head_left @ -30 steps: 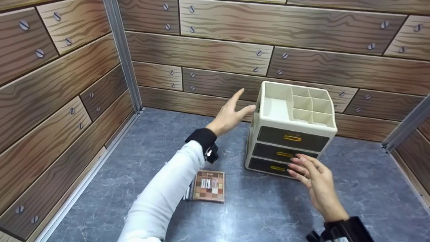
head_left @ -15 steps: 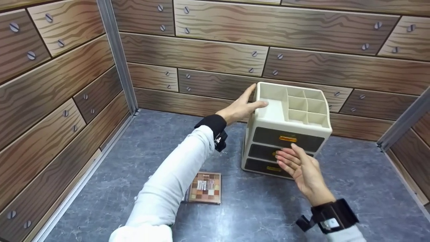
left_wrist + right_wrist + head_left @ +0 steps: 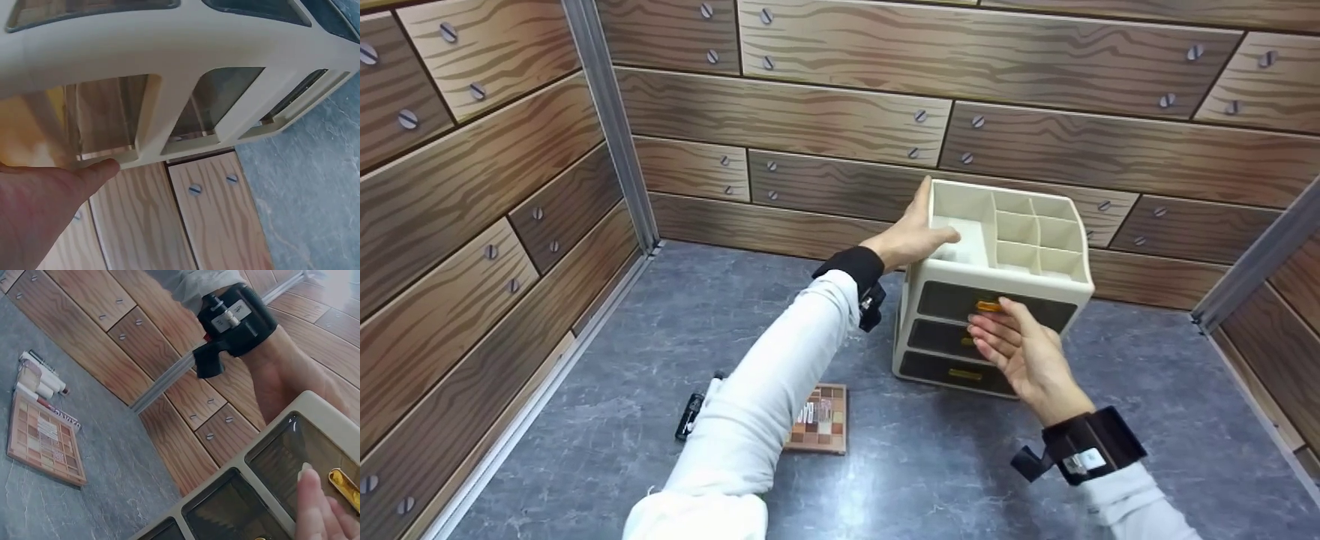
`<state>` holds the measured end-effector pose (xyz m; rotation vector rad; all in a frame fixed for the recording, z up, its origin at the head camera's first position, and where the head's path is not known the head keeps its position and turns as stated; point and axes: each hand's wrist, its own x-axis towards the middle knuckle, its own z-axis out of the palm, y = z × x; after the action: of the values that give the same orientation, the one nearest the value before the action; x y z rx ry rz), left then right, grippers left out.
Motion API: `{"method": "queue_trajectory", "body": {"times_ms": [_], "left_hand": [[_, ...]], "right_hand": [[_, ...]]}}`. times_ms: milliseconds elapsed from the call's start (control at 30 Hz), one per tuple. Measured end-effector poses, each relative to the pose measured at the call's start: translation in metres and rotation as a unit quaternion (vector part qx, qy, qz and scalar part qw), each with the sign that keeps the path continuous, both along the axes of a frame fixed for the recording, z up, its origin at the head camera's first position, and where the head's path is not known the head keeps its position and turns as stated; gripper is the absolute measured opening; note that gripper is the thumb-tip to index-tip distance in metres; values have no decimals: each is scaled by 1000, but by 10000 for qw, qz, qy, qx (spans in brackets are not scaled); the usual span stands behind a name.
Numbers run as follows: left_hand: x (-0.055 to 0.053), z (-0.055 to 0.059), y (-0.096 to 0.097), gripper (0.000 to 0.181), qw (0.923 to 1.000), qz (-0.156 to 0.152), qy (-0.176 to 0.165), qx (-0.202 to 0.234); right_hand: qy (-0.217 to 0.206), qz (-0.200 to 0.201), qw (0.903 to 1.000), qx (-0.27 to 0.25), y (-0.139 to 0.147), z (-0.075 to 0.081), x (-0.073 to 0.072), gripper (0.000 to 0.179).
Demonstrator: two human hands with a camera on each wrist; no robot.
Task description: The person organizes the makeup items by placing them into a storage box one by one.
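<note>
A cream makeup organizer (image 3: 1005, 276) with an open compartmented top and three dark drawers stands near the back wall. My left hand (image 3: 909, 238) holds its upper left side, the thumb over the top rim and the other fingers along the outside, mostly hidden. In the left wrist view, that hand (image 3: 39, 208) reaches the edge of the windowed side panel (image 3: 185, 124). In front of the top drawer (image 3: 943, 298), my right hand (image 3: 1031, 356) has loosely bent fingers, the thumb tip beside the amber handle (image 3: 988, 306). Firm contact there is not plain.
An eyeshadow palette (image 3: 831, 427) lies on the grey marbled surface, partly behind the left sleeve. Left of it is a black tube (image 3: 688, 416). The right wrist view has several cosmetic tubes (image 3: 48, 382) beside the palette. Wood-patterned walls (image 3: 840, 112) stand behind and at both sides.
My left hand has moved right onto the organizer's upper left side. My right hand has risen from the lower drawers to the top drawer's handle. The view has shifted slightly right.
</note>
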<state>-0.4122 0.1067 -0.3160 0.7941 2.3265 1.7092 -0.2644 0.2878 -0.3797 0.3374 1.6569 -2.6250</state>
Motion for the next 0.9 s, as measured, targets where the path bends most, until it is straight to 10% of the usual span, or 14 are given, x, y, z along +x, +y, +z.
{"method": "queue_trajectory", "body": {"times_ms": [900], "left_hand": [[1,-13,0,81,9986,35,440,283]], "right_hand": [[215,-279,9993,-116,-7,-5,22,32]]}}
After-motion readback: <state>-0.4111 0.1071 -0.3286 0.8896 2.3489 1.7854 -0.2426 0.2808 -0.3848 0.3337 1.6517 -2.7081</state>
